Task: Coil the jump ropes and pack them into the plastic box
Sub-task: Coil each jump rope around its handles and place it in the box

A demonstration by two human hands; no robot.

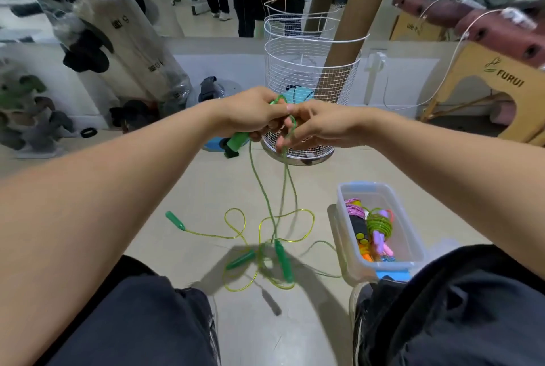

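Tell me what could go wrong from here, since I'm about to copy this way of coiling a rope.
1. The green rope hanging from the left hand and right hand runs down into a loose heap on the floor, crossing the yellow-green rope. Pulling up may knot them or drag both.
2. A loose handle in that heap could snag on the loops.
3. The plastic box is already partly filled, so a bulky coil may not sit flat.
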